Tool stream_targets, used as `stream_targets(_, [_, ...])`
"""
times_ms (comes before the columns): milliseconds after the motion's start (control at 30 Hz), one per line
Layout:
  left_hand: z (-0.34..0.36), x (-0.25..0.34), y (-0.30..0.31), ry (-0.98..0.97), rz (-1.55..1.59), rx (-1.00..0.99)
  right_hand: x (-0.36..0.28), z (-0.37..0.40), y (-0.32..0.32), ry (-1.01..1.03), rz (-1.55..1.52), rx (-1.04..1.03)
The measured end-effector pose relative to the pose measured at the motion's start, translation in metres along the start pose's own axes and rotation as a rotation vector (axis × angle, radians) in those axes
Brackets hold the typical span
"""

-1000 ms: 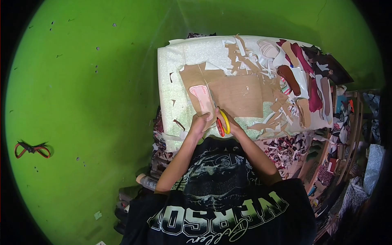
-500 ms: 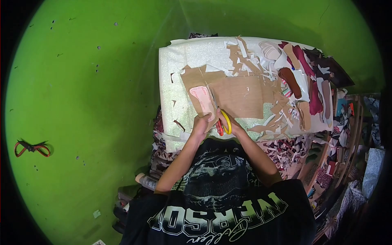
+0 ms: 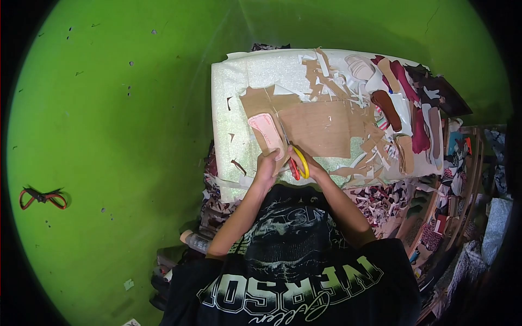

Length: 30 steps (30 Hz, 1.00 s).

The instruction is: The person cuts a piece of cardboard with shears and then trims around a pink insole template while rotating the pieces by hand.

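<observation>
Worktop [image 3: 232,81] has a brown sheet [image 3: 262,101] with the pink template [image 3: 266,132] on it, left grip [image 3: 265,167] pinching both at the near end — right grip [image 3: 312,167] wrapped round the scissors [image 3: 297,154]. If that one-ended pinch slips, template could pivot, imo.

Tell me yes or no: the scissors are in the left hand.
No, the right hand holds the scissors; the left hand grips the pink piece.
</observation>
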<state>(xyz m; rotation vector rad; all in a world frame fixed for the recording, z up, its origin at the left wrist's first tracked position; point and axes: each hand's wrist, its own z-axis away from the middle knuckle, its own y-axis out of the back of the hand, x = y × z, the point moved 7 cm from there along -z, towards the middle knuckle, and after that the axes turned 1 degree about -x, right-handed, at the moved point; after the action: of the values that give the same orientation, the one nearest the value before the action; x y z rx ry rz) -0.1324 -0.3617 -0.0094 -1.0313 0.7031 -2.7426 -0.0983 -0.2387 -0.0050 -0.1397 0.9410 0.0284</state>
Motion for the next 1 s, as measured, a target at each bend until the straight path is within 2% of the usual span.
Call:
stream_targets(133, [-0.003,0.004,0.003,-0.014,0.023,0.032,0.006,0.004,-0.003,-0.034,-0.055,-0.058])
stream_targets(233, [-0.007,0.001,0.008,-0.017,0.01,0.044,0.006,0.011,-0.006,-0.024,-0.121,-0.028])
stream_targets(533, [0.002,0.001,-0.004,-0.012,0.025,-0.047,0.005,0.002,-0.009,0.013,-0.238,-0.026])
stream_targets(633, [0.001,0.005,-0.004,-0.054,0.015,-0.06,0.008,0.0,-0.011,-0.05,-0.312,0.007])
stream_targets(833, [0.0,0.001,0.002,-0.015,0.043,-0.014,-0.012,0.005,0.004,0.092,0.078,0.127])
stream_targets(1000, [0.001,-0.001,0.004,-0.036,-0.02,-0.017,-0.019,0.006,0.013,0.065,0.127,0.103])
